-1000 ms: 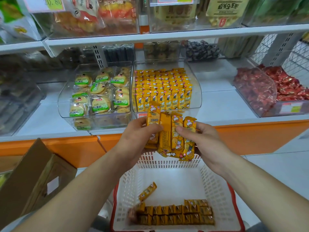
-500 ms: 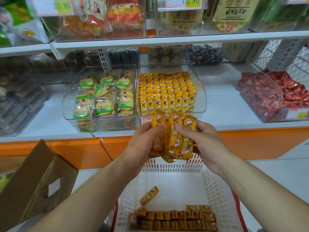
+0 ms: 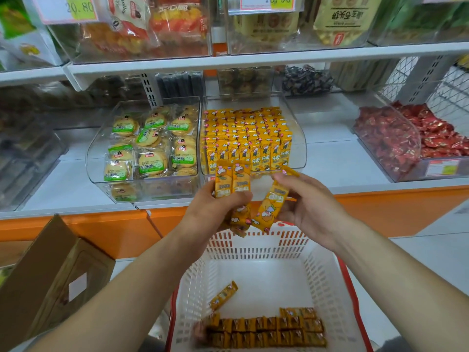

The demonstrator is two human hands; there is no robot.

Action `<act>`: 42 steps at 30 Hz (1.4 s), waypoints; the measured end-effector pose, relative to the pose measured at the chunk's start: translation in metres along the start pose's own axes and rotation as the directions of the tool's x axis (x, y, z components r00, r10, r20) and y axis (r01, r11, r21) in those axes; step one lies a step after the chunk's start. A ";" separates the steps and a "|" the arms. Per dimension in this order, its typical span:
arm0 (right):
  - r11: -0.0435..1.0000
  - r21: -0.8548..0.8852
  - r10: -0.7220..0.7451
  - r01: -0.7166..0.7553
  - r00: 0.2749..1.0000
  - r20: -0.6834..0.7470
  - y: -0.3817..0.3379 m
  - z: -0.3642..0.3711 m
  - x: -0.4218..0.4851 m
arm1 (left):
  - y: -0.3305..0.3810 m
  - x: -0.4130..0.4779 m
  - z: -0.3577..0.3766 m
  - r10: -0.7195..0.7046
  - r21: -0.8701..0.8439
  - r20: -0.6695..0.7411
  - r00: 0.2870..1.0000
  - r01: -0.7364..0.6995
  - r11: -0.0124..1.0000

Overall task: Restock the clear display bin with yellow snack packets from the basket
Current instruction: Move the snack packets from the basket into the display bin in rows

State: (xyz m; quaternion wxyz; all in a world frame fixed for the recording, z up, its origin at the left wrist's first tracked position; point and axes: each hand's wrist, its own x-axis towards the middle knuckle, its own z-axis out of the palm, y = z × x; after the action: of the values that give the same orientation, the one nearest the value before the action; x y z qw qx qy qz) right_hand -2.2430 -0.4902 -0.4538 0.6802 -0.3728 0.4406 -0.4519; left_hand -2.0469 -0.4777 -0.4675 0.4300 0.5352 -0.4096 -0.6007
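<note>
The clear display bin (image 3: 298, 138) on the lower shelf holds several upright rows of yellow snack packets (image 3: 247, 138). Just in front of it, my left hand (image 3: 210, 212) grips a small bunch of yellow packets (image 3: 232, 182) upright. My right hand (image 3: 308, 207) pinches a separate tilted yellow packet (image 3: 271, 207) beside that bunch. Both hands hover above the far rim of the white basket (image 3: 256, 246). More yellow packets (image 3: 264, 329) lie in rows along the basket's near side, and one loose packet (image 3: 223, 295) lies on its floor.
A clear bin of green-labelled round biscuits (image 3: 149, 146) stands left of the yellow bin. A bin of red-wrapped sweets (image 3: 396, 141) sits at the right. A brown cardboard box (image 3: 50, 278) stands at lower left. An upper shelf (image 3: 253, 59) of bagged snacks overhangs the bins.
The single bunch held between both hands has split: my right hand has drawn one packet off to the right, and my left keeps the others. The view has shifted slightly closer to the shelf.
</note>
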 end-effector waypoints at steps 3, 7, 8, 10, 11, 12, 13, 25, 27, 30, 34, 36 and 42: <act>1.000 0.015 -0.013 0.014 1.000 -0.025 -0.009 -0.011 0.000 | 0.005 0.001 -0.007 0.028 -0.046 -0.079 0.996 -0.032 0.998; 0.999 0.040 -0.026 0.031 0.993 -0.112 -0.007 -0.014 -0.001 | 0.010 -0.001 -0.011 0.033 -0.104 -0.109 0.993 -0.045 0.994; 0.997 0.067 -0.018 0.026 0.993 -0.117 -0.003 -0.011 -0.001 | 0.010 -0.002 -0.009 0.045 -0.106 -0.098 0.994 -0.055 0.993; 0.995 0.097 0.008 -0.001 0.997 -0.071 0.005 -0.001 -0.004 | 0.008 -0.004 -0.003 0.068 -0.097 -0.074 0.995 -0.075 0.992; 0.997 0.076 0.024 -0.022 0.999 -0.031 0.009 0.004 -0.006 | 0.007 -0.005 -0.001 0.077 -0.090 -0.062 0.995 -0.083 0.992; 0.999 0.027 0.037 -0.038 0.999 0.018 0.012 0.008 -0.007 | 0.005 -0.005 0.001 0.088 -0.079 -0.044 0.995 -0.091 0.993; 0.998 -0.049 0.045 -0.041 0.997 0.066 0.014 0.010 -0.009 | 0.003 -0.005 0.003 0.098 -0.065 -0.024 0.995 -0.099 0.993; 0.977 -0.182 -0.122 0.112 0.992 -0.045 -0.006 -0.002 -0.004 | 0.015 0.004 -0.001 0.053 -0.094 -0.009 0.999 -0.054 0.994; 0.955 -0.241 -0.195 0.172 0.978 -0.075 -0.013 -0.005 -0.002 | 0.018 0.005 -0.001 0.047 -0.100 -0.014 0.999 -0.048 0.994; 0.855 -0.427 -0.347 0.295 0.936 -0.049 -0.029 -0.010 0.006 | 0.023 0.007 0.000 0.051 -0.096 -0.013 0.999 -0.052 0.994; 0.640 -0.666 -0.521 0.384 0.854 -0.009 -0.061 -0.020 0.038 | 0.027 0.008 -0.002 0.073 -0.111 -0.001 0.997 -0.073 0.991; 0.514 -0.789 -0.565 0.338 0.825 -0.014 -0.074 -0.026 0.064 | 0.029 0.008 -0.004 0.077 -0.118 0.010 0.997 -0.075 0.990; -0.078 -0.992 -0.469 0.100 0.874 0.125 -0.083 -0.047 0.126 | 0.027 0.013 -0.005 0.070 -0.127 0.012 0.997 -0.068 0.990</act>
State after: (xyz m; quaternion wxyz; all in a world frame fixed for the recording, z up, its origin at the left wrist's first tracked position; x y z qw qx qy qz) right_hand -2.2853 -0.6403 -0.4273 0.0368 -0.7609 0.6206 -0.1857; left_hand -2.0402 -0.4985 -0.4461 0.4803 0.4875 -0.3926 -0.6144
